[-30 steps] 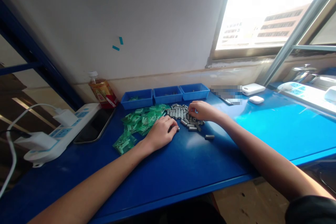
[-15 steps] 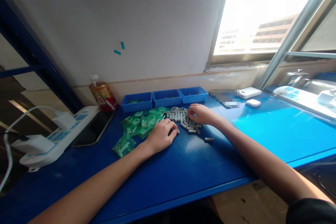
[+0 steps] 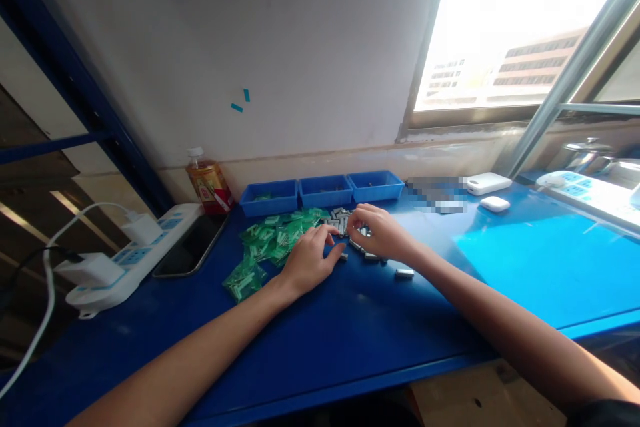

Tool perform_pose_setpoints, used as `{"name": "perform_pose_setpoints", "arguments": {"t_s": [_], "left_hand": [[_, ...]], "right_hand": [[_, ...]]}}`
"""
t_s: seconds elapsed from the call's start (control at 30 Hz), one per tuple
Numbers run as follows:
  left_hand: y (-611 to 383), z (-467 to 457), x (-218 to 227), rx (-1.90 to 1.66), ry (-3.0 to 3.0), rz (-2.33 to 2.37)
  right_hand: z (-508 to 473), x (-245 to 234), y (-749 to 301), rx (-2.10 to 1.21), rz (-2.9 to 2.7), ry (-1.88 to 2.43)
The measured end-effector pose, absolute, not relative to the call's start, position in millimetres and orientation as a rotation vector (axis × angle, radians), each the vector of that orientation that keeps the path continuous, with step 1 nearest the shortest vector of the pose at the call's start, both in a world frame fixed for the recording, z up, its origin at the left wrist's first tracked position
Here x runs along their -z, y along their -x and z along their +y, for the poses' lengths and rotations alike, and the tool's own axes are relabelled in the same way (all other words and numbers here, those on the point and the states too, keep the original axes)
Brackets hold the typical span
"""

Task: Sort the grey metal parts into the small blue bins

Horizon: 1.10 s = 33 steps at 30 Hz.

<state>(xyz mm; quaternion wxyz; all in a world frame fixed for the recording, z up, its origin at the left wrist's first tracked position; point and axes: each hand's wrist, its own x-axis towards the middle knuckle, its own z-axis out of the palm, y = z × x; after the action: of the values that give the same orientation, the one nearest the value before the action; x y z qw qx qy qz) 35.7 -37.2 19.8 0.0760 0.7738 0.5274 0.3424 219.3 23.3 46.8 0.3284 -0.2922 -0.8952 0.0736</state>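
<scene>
My left hand [image 3: 311, 259] rests on the blue table at the right edge of some small green plastic bags [image 3: 267, 240]. Its thumb and fingers are apart, and one short metal cylinder [image 3: 344, 256] lies by the thumb tip. Over a pile of small silvery metal cylinders [image 3: 336, 220] is my right hand [image 3: 380, 232], covering part of it. The right fingers are curled to the thumb in a pinch; whatever is between the tips is too small to make out. A lone metal cylinder [image 3: 405, 273] lies nearer me, below the right wrist.
Three blue trays [image 3: 325, 198] stand along the wall behind the pile. To the left are a phone [image 3: 190, 247], a power strip [image 3: 173, 227] with plugs, and a drink bottle [image 3: 206, 183]. White devices [image 3: 489, 183] and another power strip [image 3: 575, 188] lie right.
My left thumb and fingers have spread apart, and the cylinder near them shows more. My right hand has shifted slightly left over the pile. The whole view has moved a little.
</scene>
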Motion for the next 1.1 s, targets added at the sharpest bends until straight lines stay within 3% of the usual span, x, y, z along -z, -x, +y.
{"name": "perform_pose_setpoints", "arguments": {"t_s": [0.37, 0.83, 0.97, 1.1], "left_hand": [[-35, -39, -17, -1.271, -2.242, 1.485], [-36, -33, -25, -1.251, -1.412, 1.142], [-38, -34, -23, -1.181, -1.483, 1.162], [-42, -42, -24, -1.081, -1.906, 1.327]], "right_hand": [[11, -35, -202, -0.45, -2.159, 0.756], [8, -31, -202, 0.194, -2.336, 0.572], [23, -42, -208, 0.313, -2.351, 0.619], [75, -60, -223, 0.333, -2.234, 1.036]]}}
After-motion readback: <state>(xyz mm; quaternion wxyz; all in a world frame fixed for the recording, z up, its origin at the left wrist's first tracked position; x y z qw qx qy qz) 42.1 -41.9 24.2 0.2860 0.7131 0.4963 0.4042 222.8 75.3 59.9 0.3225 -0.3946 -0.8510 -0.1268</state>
